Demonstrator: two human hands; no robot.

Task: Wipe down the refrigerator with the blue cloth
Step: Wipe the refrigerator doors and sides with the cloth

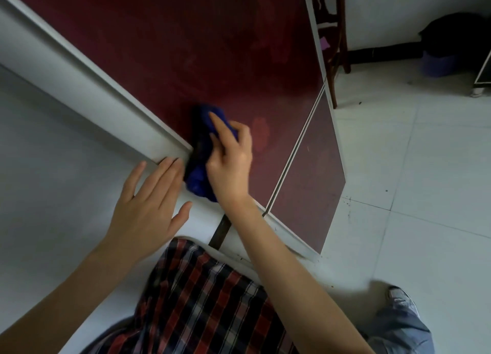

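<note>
The wiping is under way: the right hand (231,162) has its grip closed on the bunched blue cloth (198,179), pressing it to the refrigerator's dark red door (186,48) beside the white edge. The left hand (148,210) rests flat, fingers spread, on the white side panel (53,141). The next move likely calls for steady strokes across the smeared gloss. Pale floor tiles (425,194) and a purple bin (438,64) lie beyond.

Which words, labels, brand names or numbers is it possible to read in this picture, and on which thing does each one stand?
None can be read.
No text shows on the dark red refrigerator door, the blue cloth, the plaid shirt or the purple bucket.
</note>
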